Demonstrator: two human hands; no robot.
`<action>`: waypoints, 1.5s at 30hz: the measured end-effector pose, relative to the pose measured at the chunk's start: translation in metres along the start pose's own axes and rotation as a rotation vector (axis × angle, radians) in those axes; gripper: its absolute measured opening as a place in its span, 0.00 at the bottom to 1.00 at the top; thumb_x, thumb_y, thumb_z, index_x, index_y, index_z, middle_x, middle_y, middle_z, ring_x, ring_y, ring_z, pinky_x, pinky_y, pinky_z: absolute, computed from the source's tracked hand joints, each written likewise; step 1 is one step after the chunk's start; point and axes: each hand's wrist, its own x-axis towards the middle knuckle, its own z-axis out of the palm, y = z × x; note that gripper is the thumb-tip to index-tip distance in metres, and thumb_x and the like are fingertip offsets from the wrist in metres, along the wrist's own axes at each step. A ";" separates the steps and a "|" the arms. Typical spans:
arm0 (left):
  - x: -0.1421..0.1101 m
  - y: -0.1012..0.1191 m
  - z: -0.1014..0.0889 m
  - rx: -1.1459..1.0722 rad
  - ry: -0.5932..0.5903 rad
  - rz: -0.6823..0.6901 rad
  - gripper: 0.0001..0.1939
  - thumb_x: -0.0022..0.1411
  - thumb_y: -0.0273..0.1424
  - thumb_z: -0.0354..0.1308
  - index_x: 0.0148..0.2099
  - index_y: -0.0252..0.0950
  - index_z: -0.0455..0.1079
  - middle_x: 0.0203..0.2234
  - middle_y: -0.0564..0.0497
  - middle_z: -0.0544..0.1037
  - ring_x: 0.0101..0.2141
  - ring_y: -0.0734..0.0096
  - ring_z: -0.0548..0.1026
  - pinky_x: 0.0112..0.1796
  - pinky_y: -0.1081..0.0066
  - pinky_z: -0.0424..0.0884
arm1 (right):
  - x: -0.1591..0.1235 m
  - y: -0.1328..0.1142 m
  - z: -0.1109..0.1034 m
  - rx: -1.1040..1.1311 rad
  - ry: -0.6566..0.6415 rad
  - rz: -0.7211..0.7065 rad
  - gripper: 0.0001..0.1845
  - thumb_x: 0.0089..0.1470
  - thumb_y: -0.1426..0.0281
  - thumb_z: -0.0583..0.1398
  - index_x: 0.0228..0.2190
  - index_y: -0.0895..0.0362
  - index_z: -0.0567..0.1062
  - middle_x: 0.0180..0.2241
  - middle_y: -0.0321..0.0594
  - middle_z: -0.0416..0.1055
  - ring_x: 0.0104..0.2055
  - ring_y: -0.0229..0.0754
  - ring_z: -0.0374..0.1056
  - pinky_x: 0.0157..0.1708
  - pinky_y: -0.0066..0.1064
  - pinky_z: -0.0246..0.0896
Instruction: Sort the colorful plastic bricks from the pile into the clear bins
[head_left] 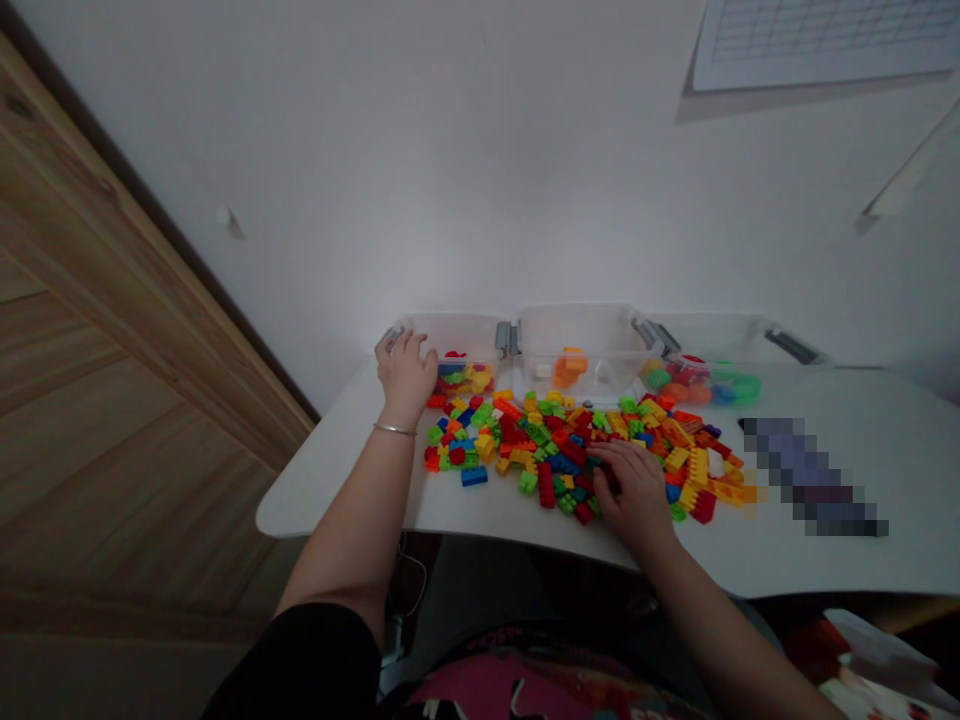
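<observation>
left hand (407, 372), fingers loosely spread, at the left bin (466, 335), right hand (634, 490), curled over mixed bricks (536, 435) on the table (330, 480), cannot tell whether it grips one

Toy bricks (514, 432) in red, orange, yellow, green and blue lie jumbled in a wide, loose heap, spreading to both sides of the right hand (634, 490), whose fingers dip among them. A blue brick (474, 477) sits at the near edge, well left of that hand. Beside the left hand (406, 372), a clear box (461, 333) stands uncovered, with more bricks low inside.
</observation>
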 end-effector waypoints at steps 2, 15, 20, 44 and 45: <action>-0.014 0.008 -0.009 0.014 -0.004 0.089 0.12 0.57 0.31 0.56 0.44 0.38 0.74 0.51 0.42 0.74 0.57 0.52 0.63 0.61 0.46 0.49 | -0.001 0.001 0.000 -0.007 -0.002 -0.004 0.12 0.56 0.72 0.56 0.42 0.54 0.74 0.43 0.41 0.76 0.49 0.47 0.68 0.54 0.45 0.58; -0.149 0.061 -0.023 -0.014 -0.313 0.185 0.27 0.63 0.33 0.53 0.64 0.39 0.58 0.56 0.42 0.70 0.58 0.50 0.63 0.60 0.45 0.56 | -0.001 -0.001 0.000 -0.001 0.006 0.001 0.12 0.56 0.72 0.56 0.42 0.54 0.74 0.43 0.41 0.76 0.48 0.47 0.68 0.54 0.46 0.59; -0.163 0.069 -0.015 0.045 -0.384 0.257 0.25 0.62 0.30 0.54 0.61 0.42 0.63 0.55 0.44 0.71 0.60 0.48 0.61 0.61 0.39 0.51 | -0.002 0.001 0.001 0.007 0.006 0.003 0.13 0.55 0.73 0.56 0.42 0.53 0.75 0.43 0.41 0.76 0.49 0.48 0.68 0.54 0.46 0.59; -0.177 0.086 0.000 0.069 -0.420 0.356 0.16 0.63 0.34 0.55 0.53 0.42 0.71 0.54 0.44 0.73 0.58 0.48 0.65 0.61 0.37 0.51 | 0.073 -0.009 0.014 -0.146 -0.173 0.043 0.13 0.56 0.68 0.58 0.42 0.56 0.76 0.41 0.44 0.77 0.43 0.50 0.69 0.46 0.42 0.61; -0.177 0.086 0.000 0.066 -0.421 0.359 0.16 0.63 0.34 0.55 0.53 0.41 0.71 0.54 0.44 0.73 0.57 0.48 0.66 0.61 0.37 0.51 | 0.080 -0.009 0.018 -0.163 -0.199 0.046 0.13 0.55 0.68 0.58 0.42 0.56 0.76 0.41 0.45 0.77 0.43 0.50 0.69 0.45 0.41 0.61</action>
